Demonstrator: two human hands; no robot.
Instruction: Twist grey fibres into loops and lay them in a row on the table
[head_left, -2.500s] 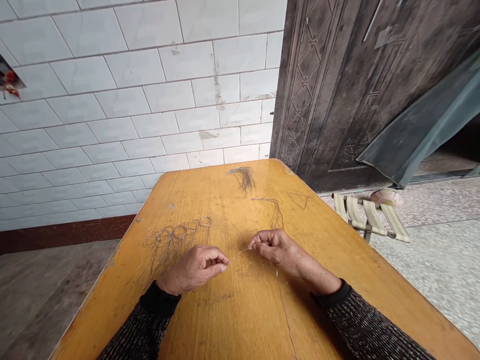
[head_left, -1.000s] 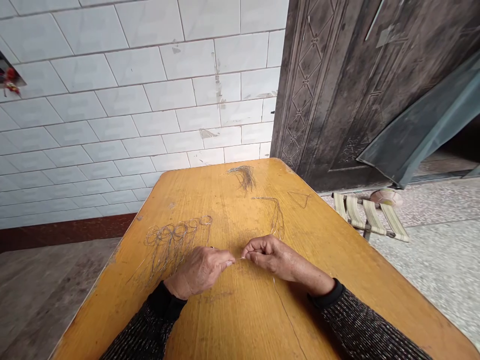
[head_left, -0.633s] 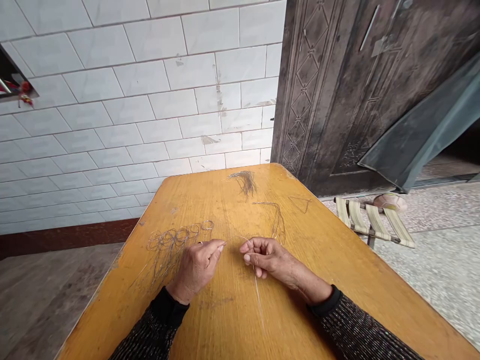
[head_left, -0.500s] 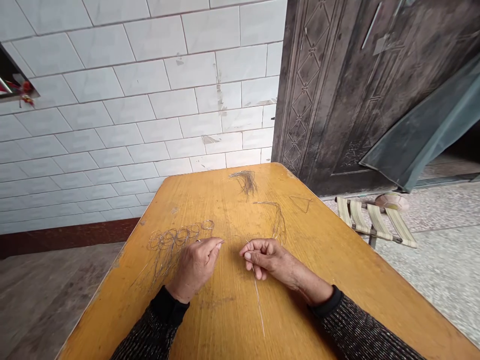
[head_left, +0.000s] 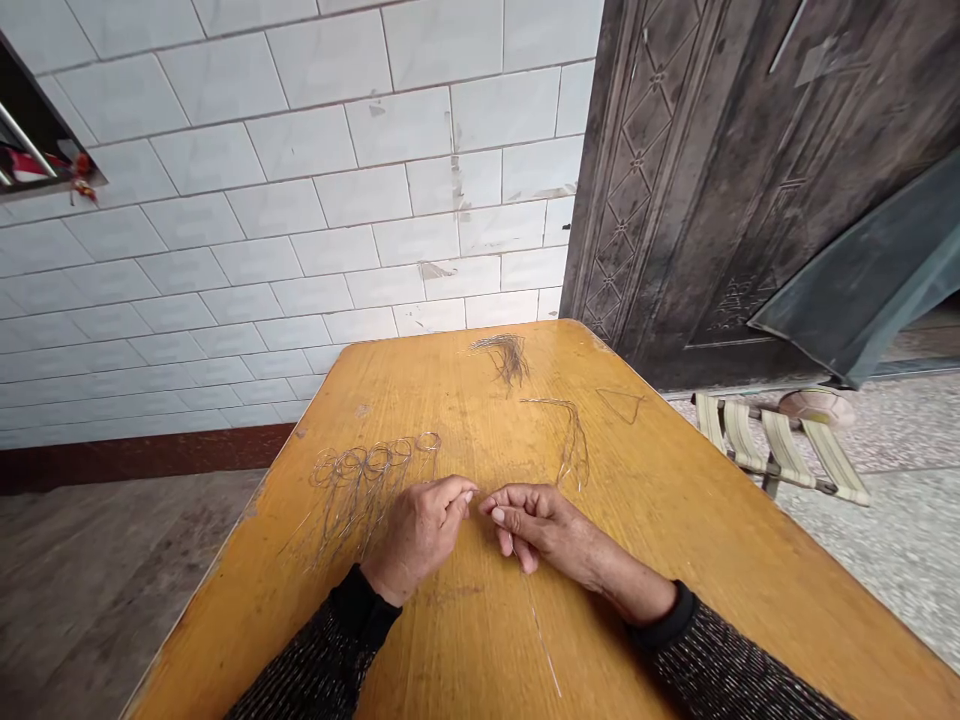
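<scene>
My right hand (head_left: 536, 522) pinches a thin metal wire (head_left: 545, 650), whose long tail slants down towards me over the table. Close beside it, the fingertips of my left hand (head_left: 429, 525) are pressed together, almost meeting the right fingertips; the wire between them is too fine to follow. Left of my left hand lie several looped wires (head_left: 377, 460), round at the top with long loose ends. Beyond my right hand rest a few bent wires (head_left: 574, 440).
The wooden table (head_left: 427, 390) stands against a white tiled wall (head_left: 330, 210). A bundle of wires (head_left: 510, 358) lies near its far edge, and a triangular bent wire (head_left: 621, 404) at the right. A webbing-strap stool (head_left: 780, 445) stands right of the table, before a dark carved door (head_left: 675, 200).
My left hand has moved right, so the fingertips of both hands now nearly touch. The wire that spanned the gap between them is no longer visible there. The view has shifted slightly.
</scene>
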